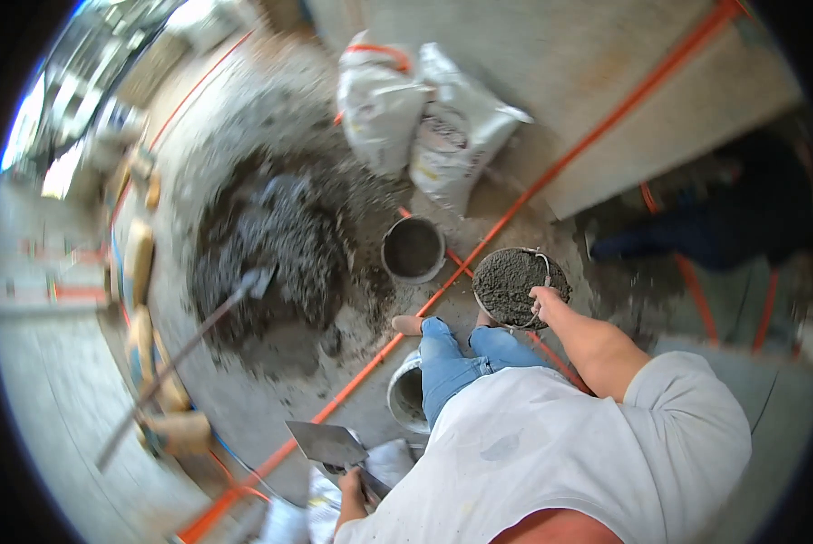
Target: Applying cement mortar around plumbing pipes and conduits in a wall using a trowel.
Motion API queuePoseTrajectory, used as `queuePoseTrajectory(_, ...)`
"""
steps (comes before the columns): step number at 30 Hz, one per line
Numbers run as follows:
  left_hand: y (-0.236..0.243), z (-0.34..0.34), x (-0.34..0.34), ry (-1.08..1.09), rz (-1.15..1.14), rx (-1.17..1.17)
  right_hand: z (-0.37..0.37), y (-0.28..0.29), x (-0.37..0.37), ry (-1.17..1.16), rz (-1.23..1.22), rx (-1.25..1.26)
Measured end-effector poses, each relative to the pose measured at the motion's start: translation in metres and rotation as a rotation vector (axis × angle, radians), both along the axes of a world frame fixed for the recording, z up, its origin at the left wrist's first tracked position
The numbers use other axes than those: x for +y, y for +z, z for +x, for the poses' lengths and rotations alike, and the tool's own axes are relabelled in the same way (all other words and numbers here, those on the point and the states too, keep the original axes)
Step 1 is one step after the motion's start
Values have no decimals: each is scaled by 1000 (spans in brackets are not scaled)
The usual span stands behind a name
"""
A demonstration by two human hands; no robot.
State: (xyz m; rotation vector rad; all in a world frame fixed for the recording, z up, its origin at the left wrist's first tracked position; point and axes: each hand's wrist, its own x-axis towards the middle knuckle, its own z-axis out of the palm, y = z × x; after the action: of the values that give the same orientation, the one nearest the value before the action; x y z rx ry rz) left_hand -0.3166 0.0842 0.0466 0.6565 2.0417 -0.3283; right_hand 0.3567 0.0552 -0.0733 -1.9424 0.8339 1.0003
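Observation:
My right hand [544,302] is closed on the wire handle of a bucket [508,283] heaped with wet grey mortar, which hangs or stands just right of my feet; I cannot tell which. Low on the left, my left hand [352,491] grips a trowel [326,443] with a flat rectangular metal blade. A dark grey flat piece shows beside that hand, its kind unclear. Another bucket [413,248], dark inside, sits ahead of my feet. Close to my left leg is a pale bucket [408,395], partly hidden by the leg.
A large pile of wet mortar [279,245] covers the floor ahead left, with a long-handled shovel [216,315] in it. White sacks [456,136] stand beyond. Orange strips [479,245] cross the floor. Paper bags [139,258] line the left. At right, a person's dark-clothed leg [651,243] shows.

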Motion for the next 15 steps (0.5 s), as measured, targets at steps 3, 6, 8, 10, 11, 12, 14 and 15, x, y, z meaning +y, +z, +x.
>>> queuePoseTrajectory(3, 15, 33, 51, -49, 104, 41, 5, -8, -93, -244, 34, -28)
queuePoseTrajectory(6, 4, -27, 89, -416, 218, -214, -26, -13, -156, -476, 59, -44)
queuePoseTrajectory(8, 8, 27, 165, -630, 186, -270, -26, -60, -225, -712, 109, -65)
queuePoseTrajectory(10, 24, 49, 223, -849, 146, -260, -44, -57, -248, -815, 182, -90)
queuePoseTrajectory(11, 32, 33, 226, -943, 97, -242, -78, -53, -281, -854, 213, -104)
queuePoseTrajectory(12, 31, 73, 256, -1055, 75, -237, -89, -41, -289, -907, 271, -138)
queuePoseTrajectory(14, 62, 98, 326, -1294, 14, -227, -118, -22, -313, -1027, 366, -222)
queuePoseTrajectory(15, 62, 210, 323, -1395, -25, -229, -133, -26, -330, -1069, 353, -243)
